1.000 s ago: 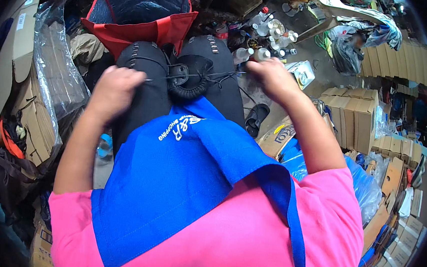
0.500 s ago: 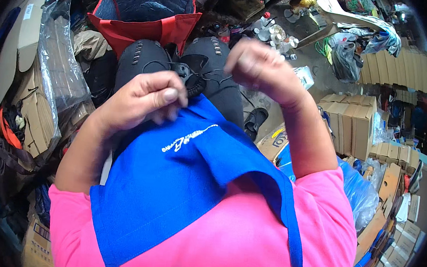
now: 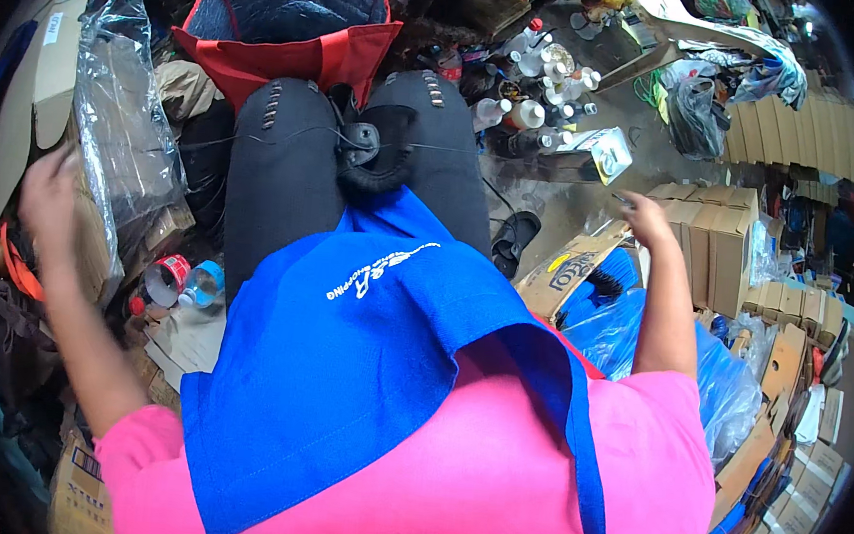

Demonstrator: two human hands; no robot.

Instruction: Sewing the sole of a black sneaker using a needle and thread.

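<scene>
Over by the cardboard at the left is my left hand (image 3: 49,197), smeared by motion, so its fingers cannot be made out. Out to the right, my right hand (image 3: 643,222) is closed, with a small dark tip showing at its fingers; what it holds is too small to name. Between my knees sits a black curved item with a grey fitting (image 3: 361,143). A thin dark cord (image 3: 441,149) runs out from it to both sides across my legs. A blue apron (image 3: 339,361) covers my lap.
Beyond my knees stands a red bag (image 3: 283,55) with a silvery lining. Several bottles (image 3: 527,114) lie at the far right of it. An open carton (image 3: 567,273) with blue and black bristly pieces, stacked boxes (image 3: 710,239) and clear plastic (image 3: 117,122) flank me.
Both hands have moved apart from above my lap, the left out to the left, the right out to the right and nearer. The thin cord now stretches across my legs.
</scene>
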